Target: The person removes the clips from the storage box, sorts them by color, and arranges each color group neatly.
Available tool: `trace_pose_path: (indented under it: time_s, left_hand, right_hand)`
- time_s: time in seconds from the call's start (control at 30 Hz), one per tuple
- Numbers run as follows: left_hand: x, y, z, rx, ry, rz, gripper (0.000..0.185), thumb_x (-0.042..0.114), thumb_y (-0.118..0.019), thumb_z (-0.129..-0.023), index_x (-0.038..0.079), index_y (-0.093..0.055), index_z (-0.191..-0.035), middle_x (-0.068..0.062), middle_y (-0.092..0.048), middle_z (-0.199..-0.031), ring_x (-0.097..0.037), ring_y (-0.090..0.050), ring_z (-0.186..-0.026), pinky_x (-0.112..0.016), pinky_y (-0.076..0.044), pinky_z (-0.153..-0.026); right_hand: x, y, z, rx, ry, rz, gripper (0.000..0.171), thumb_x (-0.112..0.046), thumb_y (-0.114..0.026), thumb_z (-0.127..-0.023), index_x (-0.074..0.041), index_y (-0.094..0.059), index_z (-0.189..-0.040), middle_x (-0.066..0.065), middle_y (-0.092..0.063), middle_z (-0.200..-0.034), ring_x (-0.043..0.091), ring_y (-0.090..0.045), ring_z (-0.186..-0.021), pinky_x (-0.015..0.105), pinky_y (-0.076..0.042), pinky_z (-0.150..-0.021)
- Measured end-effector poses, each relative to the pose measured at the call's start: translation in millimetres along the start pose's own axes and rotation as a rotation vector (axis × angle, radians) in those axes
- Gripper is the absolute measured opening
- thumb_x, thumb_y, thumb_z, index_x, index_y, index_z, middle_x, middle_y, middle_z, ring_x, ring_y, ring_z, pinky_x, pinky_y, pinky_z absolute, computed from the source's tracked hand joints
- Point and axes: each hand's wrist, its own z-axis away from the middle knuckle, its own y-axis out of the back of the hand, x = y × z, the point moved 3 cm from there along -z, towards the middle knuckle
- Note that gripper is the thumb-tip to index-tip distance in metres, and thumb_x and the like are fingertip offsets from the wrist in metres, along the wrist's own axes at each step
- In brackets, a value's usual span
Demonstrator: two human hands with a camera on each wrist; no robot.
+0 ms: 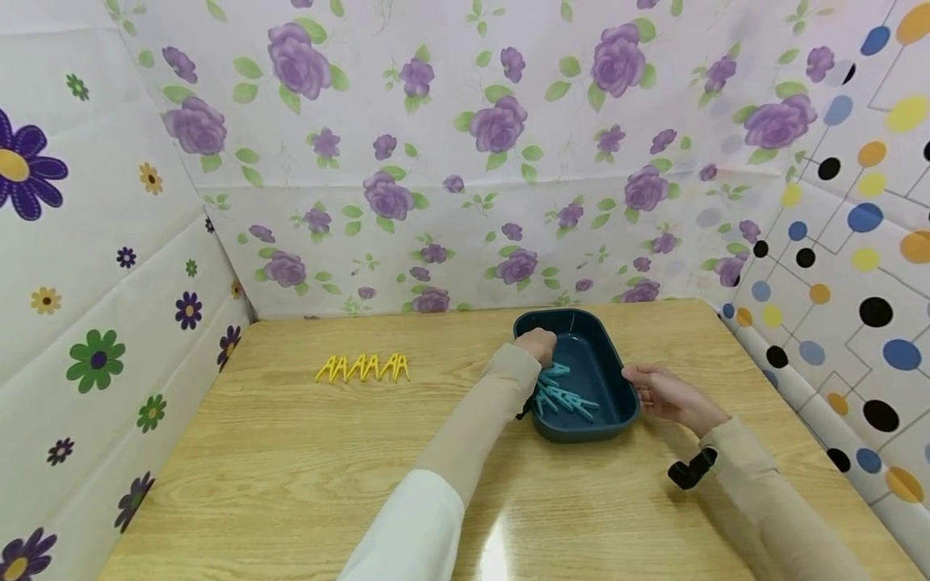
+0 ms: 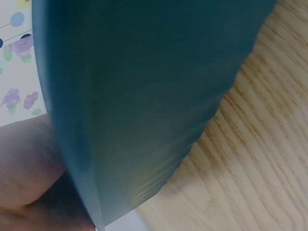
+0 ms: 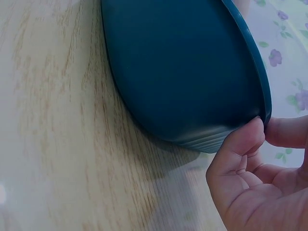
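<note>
A dark teal plastic basin stands on the wooden table, with several turquoise clothespins loose in its near left part. My right hand pinches the basin's right rim; the right wrist view shows the thumb against the outer wall and fingers over the edge. Across the left rim reaches my left hand, with its knuckles up and fingers down inside the basin, close to the pegs. Those fingertips are hidden, and I cannot tell what they hold. In the left wrist view, the basin wall covers most of the hand.
Several yellow clothespins are set in a row on the table, left of the basin. Patterned sheets hang behind the table and along both sides. A black strap mount sits on the right wrist.
</note>
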Motion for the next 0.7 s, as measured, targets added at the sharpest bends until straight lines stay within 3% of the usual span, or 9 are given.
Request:
trace_pose_path:
  time_s: [0.17, 0.3, 0.47, 0.53, 0.63, 0.7]
  left_hand:
    - [1.9, -2.2, 10.1, 0.06, -0.02, -0.01, 0.006, 0.019, -0.063, -0.094, 0.013, -0.065, -0.092, -0.001, -0.061, -0.087, -0.012, -0.05, -0.071, -0.027, -0.042, -0.063]
    - [2.4, -6.2, 8.6, 0.086, -0.03, -0.015, 0.013, 0.024, -0.074, -0.086, 0.016, -0.066, -0.094, 0.002, -0.065, -0.094, -0.012, -0.059, -0.078, -0.028, -0.048, -0.065]
    - [1.3, -5.8, 5.7, 0.086, -0.065, 0.024, 0.013, 0.019, -0.071, -0.089, 0.012, -0.065, -0.097, -0.002, -0.062, -0.09, -0.014, -0.057, -0.073, -0.027, -0.046, -0.061]
    - [-0.3, -3.8, 5.5, 0.096, -0.078, 0.055, 0.01, 0.02, -0.068, -0.09, 0.012, -0.062, -0.09, 0.0, -0.057, -0.079, -0.012, -0.052, -0.064, -0.026, -0.042, -0.056]
    - [-2.3, 1.8, 8.6, 0.12, -0.117, 0.113, 0.021, 0.022, -0.065, -0.093, 0.011, -0.055, -0.077, 0.001, -0.044, -0.064, -0.01, -0.042, -0.053, -0.024, -0.037, -0.052]
    - [-3.7, 7.4, 13.7, 0.148, -0.156, 0.166, 0.022, 0.022, -0.064, -0.094, 0.012, -0.055, -0.077, 0.003, -0.043, -0.066, -0.008, -0.04, -0.054, -0.022, -0.036, -0.054]
  right_hand:
    - [-1, -1, 1, -0.004, 0.001, -0.008, 0.032, -0.032, -0.046, -0.103, -0.007, -0.045, -0.122, -0.011, -0.06, -0.077, 0.001, -0.054, -0.063, 0.021, -0.046, -0.064]
    - [-1, -2, 2, -0.007, 0.001, -0.004, 0.038, -0.031, -0.045, -0.103, -0.003, -0.04, -0.129, -0.011, -0.059, -0.077, 0.001, -0.053, -0.063, 0.021, -0.046, -0.065]
    - [-1, -1, 2, -0.007, 0.001, -0.006, 0.036, -0.031, -0.045, -0.103, -0.005, -0.042, -0.128, -0.011, -0.059, -0.077, 0.001, -0.053, -0.064, 0.022, -0.046, -0.066]
    - [0, -1, 2, -0.004, -0.002, -0.016, 0.03, -0.03, -0.046, -0.103, -0.007, -0.046, -0.123, -0.011, -0.06, -0.077, 0.001, -0.054, -0.064, 0.022, -0.046, -0.065]
    - [-1, -3, 1, -0.006, 0.002, -0.03, 0.024, -0.029, -0.044, -0.104, -0.009, -0.049, -0.117, -0.011, -0.061, -0.076, 0.001, -0.055, -0.063, 0.021, -0.047, -0.064]
    - [-1, -4, 1, -0.004, 0.006, -0.049, 0.022, -0.028, -0.045, -0.103, -0.01, -0.049, -0.115, -0.01, -0.062, -0.076, 0.002, -0.056, -0.063, 0.02, -0.047, -0.062]
